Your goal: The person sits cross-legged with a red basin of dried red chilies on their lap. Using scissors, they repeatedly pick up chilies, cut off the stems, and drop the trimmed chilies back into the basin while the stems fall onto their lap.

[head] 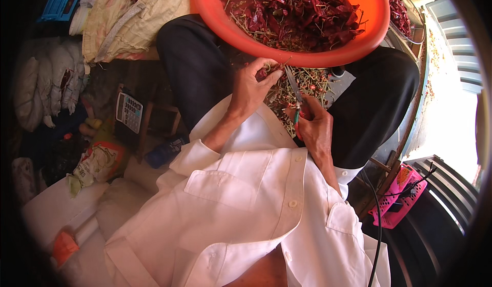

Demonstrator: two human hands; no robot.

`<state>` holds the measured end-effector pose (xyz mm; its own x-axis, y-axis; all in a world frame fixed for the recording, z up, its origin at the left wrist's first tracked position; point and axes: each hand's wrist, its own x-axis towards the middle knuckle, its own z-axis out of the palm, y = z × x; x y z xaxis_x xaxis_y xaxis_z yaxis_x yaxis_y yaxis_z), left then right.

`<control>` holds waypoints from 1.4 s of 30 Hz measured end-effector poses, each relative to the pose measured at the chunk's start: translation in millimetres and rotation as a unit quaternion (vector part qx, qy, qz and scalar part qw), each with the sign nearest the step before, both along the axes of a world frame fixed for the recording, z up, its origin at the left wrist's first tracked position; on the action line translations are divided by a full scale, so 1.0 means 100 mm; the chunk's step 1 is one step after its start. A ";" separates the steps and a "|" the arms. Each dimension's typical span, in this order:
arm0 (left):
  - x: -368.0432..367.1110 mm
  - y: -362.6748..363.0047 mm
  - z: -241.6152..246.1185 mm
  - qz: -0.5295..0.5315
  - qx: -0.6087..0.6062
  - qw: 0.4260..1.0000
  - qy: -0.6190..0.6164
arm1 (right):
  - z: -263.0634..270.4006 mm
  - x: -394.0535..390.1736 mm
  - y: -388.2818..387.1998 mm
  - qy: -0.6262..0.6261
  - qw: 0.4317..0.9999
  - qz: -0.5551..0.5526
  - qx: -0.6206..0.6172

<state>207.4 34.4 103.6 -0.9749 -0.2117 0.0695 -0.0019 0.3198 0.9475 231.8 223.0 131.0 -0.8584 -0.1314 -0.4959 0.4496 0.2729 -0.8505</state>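
Between my knees, just below the rim of a large orange-red plastic basin, both hands are close together. My left hand pinches a dried red chilli, partly hidden by the fingers, with its stem end towards the right. My right hand grips a pair of scissors, whose blades point up and left at the chilli's stem end. Dried red chillies are heaped in the basin. Under my hands lies a litter of cut chilli stems with red bits among them.
A woven sack with chillies stands upper left. Left of my leg are a calculator and bundled grey sacks. A pink plastic basket hangs at the right, beside a black cable. More chillies lie upper right.
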 end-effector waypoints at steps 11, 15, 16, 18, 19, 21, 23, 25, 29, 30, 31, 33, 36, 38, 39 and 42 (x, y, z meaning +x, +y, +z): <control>0.03 0.00 0.01 -0.003 -0.012 0.999 -0.030 | -0.04 0.01 0.01 -0.023 1.000 -0.005 -0.017; 0.04 0.04 0.00 -0.007 -0.033 0.999 0.008 | -0.01 0.00 0.02 -0.017 1.000 0.002 -0.008; 0.04 0.04 0.00 -0.009 -0.029 1.000 -0.006 | 0.00 -0.01 0.02 -0.010 1.000 0.006 -0.003; 0.04 0.05 0.00 -0.010 -0.020 0.999 -0.035 | 0.01 -0.01 0.02 -0.014 1.000 0.014 0.002; 0.04 0.06 0.00 -0.015 -0.033 0.999 -0.009 | 0.01 -0.02 0.02 -0.013 1.000 0.019 0.005; 0.04 0.06 -0.01 -0.022 -0.059 0.997 0.040 | 0.01 -0.02 0.03 0.009 0.999 0.034 0.023; 0.05 0.06 -0.03 -0.024 -0.077 0.997 0.022 | 0.00 -0.03 0.05 0.025 0.997 0.050 0.046; 0.06 0.06 -0.08 -0.030 -0.082 0.996 0.003 | -0.02 -0.03 0.07 0.038 0.995 0.067 0.070; 0.06 0.04 -0.19 -0.050 -0.071 0.996 -0.032 | -0.09 0.00 0.07 0.062 0.993 0.064 0.076; 0.07 0.02 -0.21 -0.055 -0.066 0.995 -0.056 | -0.10 0.00 0.07 0.061 0.993 0.067 0.078; 0.07 0.01 -0.22 -0.064 -0.076 0.994 -0.049 | -0.11 0.00 0.07 0.058 0.993 0.072 0.078; 0.08 -0.01 -0.21 -0.078 -0.088 0.991 -0.067 | -0.12 -0.02 0.08 0.059 0.992 0.081 0.073; 0.07 0.02 -0.18 -0.063 -0.006 0.996 -0.066 | -0.09 -0.04 0.10 -0.050 0.997 0.055 -0.032; 0.07 0.03 -0.14 -0.070 0.009 0.995 -0.067 | -0.04 -0.05 0.12 -0.120 0.988 0.035 -0.095; 0.07 0.04 -0.13 -0.075 0.023 0.995 -0.054 | -0.02 -0.05 0.13 -0.136 0.984 0.032 -0.108; 0.06 0.06 -0.11 -0.081 0.057 0.995 -0.035 | 0.01 -0.05 0.12 -0.156 0.975 0.034 -0.154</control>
<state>212.9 40.4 92.7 -0.9984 -0.0542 -0.0142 -0.0255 0.2127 0.9768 226.4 235.1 132.4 -0.6567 -0.3675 -0.6586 0.6887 0.0638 -0.7223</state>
